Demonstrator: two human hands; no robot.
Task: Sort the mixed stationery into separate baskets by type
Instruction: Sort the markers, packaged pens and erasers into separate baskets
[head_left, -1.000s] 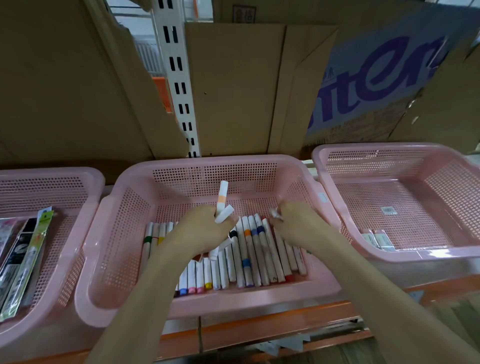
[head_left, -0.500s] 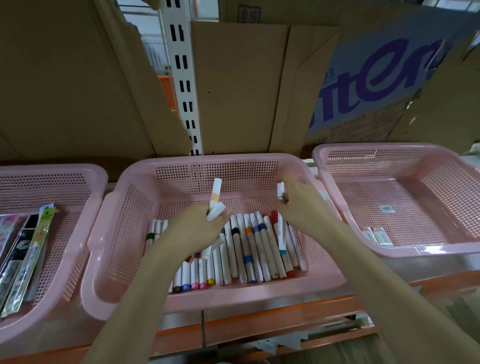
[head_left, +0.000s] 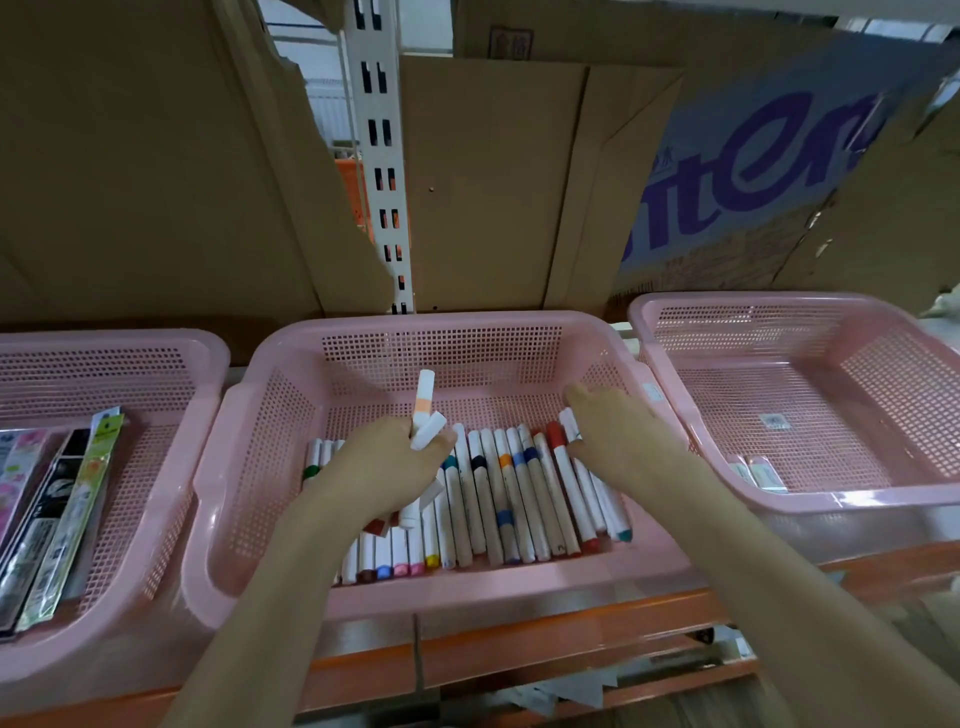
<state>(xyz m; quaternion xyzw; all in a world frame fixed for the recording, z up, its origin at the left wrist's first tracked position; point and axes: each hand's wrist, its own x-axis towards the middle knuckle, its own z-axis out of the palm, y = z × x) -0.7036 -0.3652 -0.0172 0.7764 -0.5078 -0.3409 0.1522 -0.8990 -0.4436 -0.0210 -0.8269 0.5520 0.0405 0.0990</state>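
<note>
- Three pink perforated baskets are set side by side on an orange shelf edge (head_left: 519, 654), with flattened cardboard (head_left: 493, 182) stood up behind them.
- The left hand (head_left: 384, 467) is held over the middle basket (head_left: 260, 441), its fingers curled round a small bundle of white markers (head_left: 423, 415); one with a pale orange band is seen sticking upright out of the top of the fist, a second is angled just beside it, and further ends are seen poking out below the palm.
- The right hand (head_left: 618, 441) is laid over the far right end of the marker row, back of the hand up. Its fingers are seen reaching toward the basket's far right corner; whether a marker is pinched beneath them cannot be told.
- Between and beneath the two hands, a row of markers (head_left: 519, 493) is laid side by side on the basket floor, white and tan barrels with coloured bands and caps. A red-capped marker (head_left: 558, 447) lies just left of the right hand, touching its edge.
- Left of the left hand, packaged flat stationery (head_left: 67, 509) is held in the left basket (head_left: 182, 364).
- Right of the right hand, two small white items (head_left: 756, 472) are lying at the near wall of the right basket (head_left: 779, 312); their type cannot be made out.
</note>
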